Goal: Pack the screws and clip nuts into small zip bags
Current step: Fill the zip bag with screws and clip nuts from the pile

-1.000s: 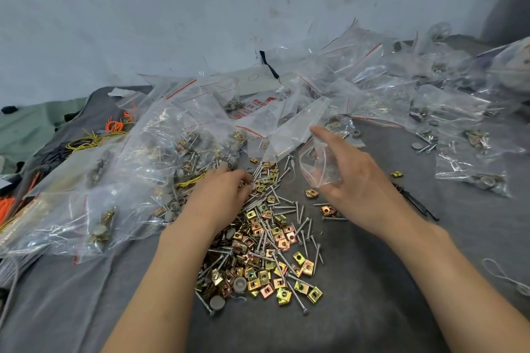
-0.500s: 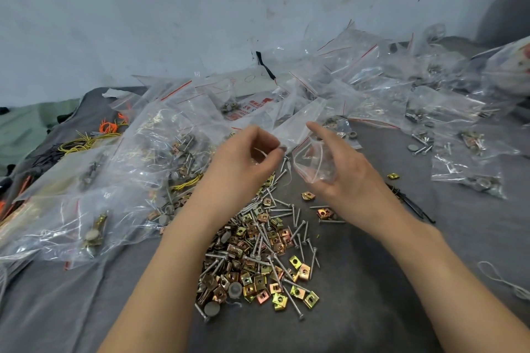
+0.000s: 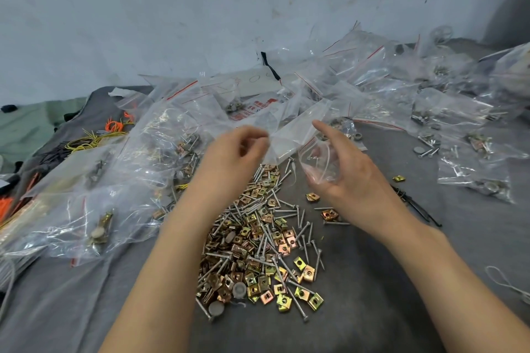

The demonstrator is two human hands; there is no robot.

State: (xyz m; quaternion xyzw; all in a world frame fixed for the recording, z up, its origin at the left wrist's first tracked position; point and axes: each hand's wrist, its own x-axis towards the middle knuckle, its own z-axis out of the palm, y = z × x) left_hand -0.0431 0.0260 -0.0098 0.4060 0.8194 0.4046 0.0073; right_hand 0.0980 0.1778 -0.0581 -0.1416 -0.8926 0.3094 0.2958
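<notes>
The right hand (image 3: 344, 180) grips a small zip bag (image 3: 319, 165). The left hand (image 3: 232, 157) is just beside it with fingers curled and blurred, so I cannot tell if it pinches anything. Below both, the pile of screws and clip nuts (image 3: 258, 246) lies on the grey surface (image 3: 372, 281).

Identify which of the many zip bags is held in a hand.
The small bag gripped by the right hand; the other bags lie loose on the cloth.

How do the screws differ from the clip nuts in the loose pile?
The screws are long, thin and silver; the clip nuts are short, squarish and gold or copper-toned. The clip nuts show a hole in the face; the screws do not. Both lie mixed on the grey cloth.
</notes>
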